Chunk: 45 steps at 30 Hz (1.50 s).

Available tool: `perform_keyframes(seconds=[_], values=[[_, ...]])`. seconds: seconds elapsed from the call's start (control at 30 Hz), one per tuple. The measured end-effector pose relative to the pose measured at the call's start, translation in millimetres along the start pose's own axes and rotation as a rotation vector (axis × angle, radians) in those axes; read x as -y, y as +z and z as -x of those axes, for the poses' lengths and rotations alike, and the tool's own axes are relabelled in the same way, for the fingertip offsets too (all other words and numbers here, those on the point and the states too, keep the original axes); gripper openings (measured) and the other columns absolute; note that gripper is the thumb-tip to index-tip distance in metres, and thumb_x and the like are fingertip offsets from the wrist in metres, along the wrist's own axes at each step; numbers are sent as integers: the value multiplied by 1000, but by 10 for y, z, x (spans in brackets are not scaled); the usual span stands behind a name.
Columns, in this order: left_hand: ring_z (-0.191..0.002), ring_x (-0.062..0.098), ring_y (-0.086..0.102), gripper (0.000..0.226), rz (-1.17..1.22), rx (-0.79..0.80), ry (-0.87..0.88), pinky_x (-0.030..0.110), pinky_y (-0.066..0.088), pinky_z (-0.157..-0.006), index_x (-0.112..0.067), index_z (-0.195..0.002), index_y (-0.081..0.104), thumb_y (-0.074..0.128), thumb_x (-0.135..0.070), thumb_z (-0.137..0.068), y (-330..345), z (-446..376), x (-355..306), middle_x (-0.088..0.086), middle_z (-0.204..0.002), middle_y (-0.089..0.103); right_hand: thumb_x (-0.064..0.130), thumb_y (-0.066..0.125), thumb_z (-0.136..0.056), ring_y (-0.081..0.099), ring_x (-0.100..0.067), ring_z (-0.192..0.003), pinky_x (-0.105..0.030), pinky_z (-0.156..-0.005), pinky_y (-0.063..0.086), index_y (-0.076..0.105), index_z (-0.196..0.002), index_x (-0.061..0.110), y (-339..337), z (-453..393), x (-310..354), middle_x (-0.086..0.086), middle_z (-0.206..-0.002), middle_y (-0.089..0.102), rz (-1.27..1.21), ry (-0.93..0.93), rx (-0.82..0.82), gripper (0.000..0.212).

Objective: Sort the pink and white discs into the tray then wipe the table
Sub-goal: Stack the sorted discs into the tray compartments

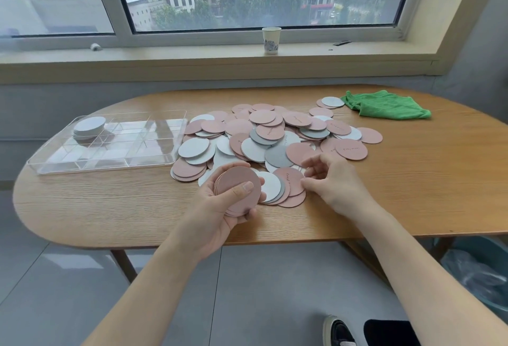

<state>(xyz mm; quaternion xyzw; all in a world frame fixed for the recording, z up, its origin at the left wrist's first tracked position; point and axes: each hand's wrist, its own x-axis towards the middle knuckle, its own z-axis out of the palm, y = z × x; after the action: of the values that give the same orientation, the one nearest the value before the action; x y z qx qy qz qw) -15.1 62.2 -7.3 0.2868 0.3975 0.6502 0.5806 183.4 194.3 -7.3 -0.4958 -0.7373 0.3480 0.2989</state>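
your left hand (pixel 220 202) grips a stack of pink discs (pixel 237 190) near the front edge of the table (pixel 412 194), thumb laid across the top disc and fingers curled under the stack. your right hand (pixel 330 180) sits just beside it, fingers loosely curled over the near edge of the loose pile (pixel 275 136); its fingertips are at a pink disc (pixel 291 183) that overlaps a white one, but you cannot tell from here whether that grip has closed on it or only touches it.

the pile of pink and white discs spreads across the middle of the table. the clear tray (pixel 110 142) lies toward the left end, and only its far left compartment holds anything: a stack of white discs (pixel 89 125). the green cloth (pixel 384 105) waits at the far right edge, untouched.

so you look to be in the sorting step, gathering pinks, with most of the pile left and wiping well off. the next move calls for sliding that pink disc clear of the white one under it, adding it to the held stack, and keeping the stack squared so it drops cleanly into a free compartment apart from the whites.
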Motion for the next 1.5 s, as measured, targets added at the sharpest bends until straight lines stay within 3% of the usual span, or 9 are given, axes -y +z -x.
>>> perform_keyframes(seconds=[0.17, 0.27, 0.47, 0.67, 0.87, 1.03, 1.17, 1.3, 1.5], values=[[-87, 35, 71, 37, -7, -9, -7, 31, 54, -57, -15, -118, 63, 69, 0, -85, 20, 0, -7, 26, -118, 70, 30, 88, -75, 59, -1, -84, -2, -65, 42, 64, -121, 23, 66, 23, 37, 4, -107, 64, 104, -31, 42, 52], [-86, 33, 72, 38, -13, -14, -7, 31, 54, -57, -15, -118, 62, 69, 0, -84, 27, 5, -10, 25, -117, 71, 28, 91, -72, 57, 0, -82, -2, -63, 39, 62, -127, 21, 92, 5, 61, -1, -112, 63, 124, -18, 57, 62], [-91, 37, 72, 38, -1, -7, -3, 32, 55, -59, -16, -118, 67, 75, -1, -84, -23, -4, 11, 28, -123, 68, 17, 90, -73, 59, -3, -70, -4, -57, 41, 70, -101, 16, 72, -16, 96, 0, -90, 70, 74, 51, 85, 35], [-91, 37, 72, 41, -16, -20, -11, 33, 56, -59, -16, -120, 64, 77, 0, -84, -24, -16, 14, 28, -124, 68, 30, 80, -85, 54, -4, -68, -10, -57, 38, 71, -82, 20, 46, 16, 88, 6, -76, 65, 92, 5, 0, 14], [-91, 36, 72, 37, -1, -15, -15, 33, 56, -60, -15, -118, 65, 74, 0, -85, -15, -16, 7, 27, -122, 70, 33, 77, -88, 61, -2, -61, -27, -65, 44, 74, -86, 20, -182, 53, 124, 5, -70, 70, -252, -16, -154, 14], [-93, 34, 72, 44, -16, -18, -15, 31, 55, -61, -15, -119, 63, 81, -8, -79, 14, -14, -8, 21, -118, 72, 25, 76, -87, 60, -8, -62, -26, -60, 45, 73, -92, 11, -168, 197, 342, 4, -67, 68, -471, -74, 28, 15], [-91, 29, 69, 54, -8, -14, 3, 31, 53, -60, -13, -128, 58, 80, -13, -78, 15, -15, -2, 12, -116, 72, 24, 79, -86, 62, -8, -59, -20, -58, 45, 72, -88, 11, 38, 314, 465, 4, -65, 69, -366, -129, 155, 15], [-91, 28, 67, 48, -30, -2, 12, 31, 54, -62, -14, -126, 58, 77, -14, -82, 3, -17, 9, 11, -110, 71, 25, 84, -80, 66, -10, -61, -29, -65, 53, 73, -87, 22, 265, 374, 489, 1, -74, 74, -244, -155, 198, 13], [-91, 36, 73, 41, 9, -25, -20, 31, 57, -61, -15, -118, 62, 78, -7, -82, -5, 6, -11, 22, -114, 73, 28, 84, -81, 66, -2, -70, -11, -64, 48, 74, -101, 23, 135, 254, 386, 7, -84, 72, -96, -181, 8, 23]])
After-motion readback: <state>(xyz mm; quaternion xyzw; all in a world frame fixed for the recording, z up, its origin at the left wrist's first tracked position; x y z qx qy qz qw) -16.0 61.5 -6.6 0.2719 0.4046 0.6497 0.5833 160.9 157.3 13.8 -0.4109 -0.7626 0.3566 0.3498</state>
